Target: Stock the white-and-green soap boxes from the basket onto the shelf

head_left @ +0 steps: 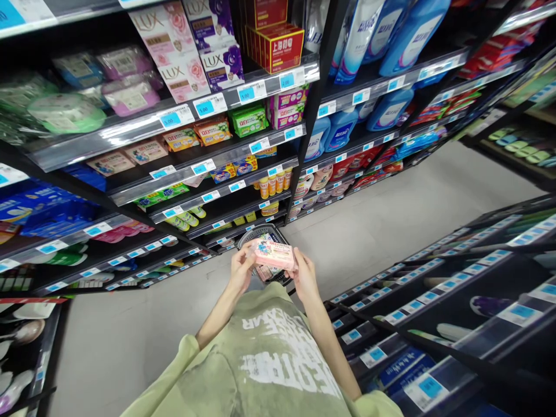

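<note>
A pink soap packet with blue and white print is held level between my two hands, in front of my green shirt. My left hand grips its left end, and my right hand grips its right end. Directly beneath the packet is a dark shopping basket, partly hidden by the packet and my hands, with some printed packages inside.
Shelves on the left carry LUX boxes, red boxes, soap packets and blue bottles. Another shelf unit runs along the right. Grey floor lies between them; slippers are at the far right.
</note>
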Demonstrator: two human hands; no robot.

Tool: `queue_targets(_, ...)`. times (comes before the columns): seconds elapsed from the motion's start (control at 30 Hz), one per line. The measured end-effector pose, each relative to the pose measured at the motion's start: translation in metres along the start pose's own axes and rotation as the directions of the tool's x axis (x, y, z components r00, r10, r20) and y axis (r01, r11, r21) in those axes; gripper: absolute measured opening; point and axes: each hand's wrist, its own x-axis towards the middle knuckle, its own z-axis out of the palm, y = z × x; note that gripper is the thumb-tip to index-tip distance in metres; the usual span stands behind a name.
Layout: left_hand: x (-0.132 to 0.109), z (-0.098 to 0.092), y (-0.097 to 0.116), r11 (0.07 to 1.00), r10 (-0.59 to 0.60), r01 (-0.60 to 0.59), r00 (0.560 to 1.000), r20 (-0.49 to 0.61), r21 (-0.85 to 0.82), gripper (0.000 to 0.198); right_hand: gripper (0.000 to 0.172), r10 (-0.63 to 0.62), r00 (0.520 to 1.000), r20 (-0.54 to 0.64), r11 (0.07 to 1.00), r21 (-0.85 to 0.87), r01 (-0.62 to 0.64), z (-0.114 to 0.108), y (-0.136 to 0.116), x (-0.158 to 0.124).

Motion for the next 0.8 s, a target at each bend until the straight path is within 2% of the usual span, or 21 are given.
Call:
queue_targets(0.17,-0.001,0.004,-0.001,0.993,-0.049,0.04,0.995,-0.09,-0.107,0.052,0.036,-0.216,0.975,0.042,0.976,-0.026,0.218,-0.011,0.007,0.006)
queue_targets(0.27,0.0,0.004,0.0,0.984,-0.069,0.043,0.987,-0.145,-0.172,0.046,0.047,-0.294,0.944,0.148,0.947,-0.092,0.309,-0.014,0.004,0.007)
queue_targets(0.37,0.001,0.004,0.0,0.979,-0.087,0.055,0.983,-0.161,-0.194,0.044,0.053,-0.299,0.938,0.175,0.939,-0.118,0.322,-0.014,0.002,0.006)
queue_targets(0.63,0.002,0.009,-0.002,0.975,-0.099,0.063,0.982,-0.162,-0.213,0.045,0.042,-0.334,0.942,0.042,0.939,-0.073,0.336,-0.015,0.01,0.009)
queue_targets(0.8,0.003,0.011,-0.004,0.971,-0.106,0.068,0.981,-0.16,-0.229,0.043,0.039,-0.321,0.946,0.038,0.946,-0.042,0.322,-0.014,0.009,0.009)
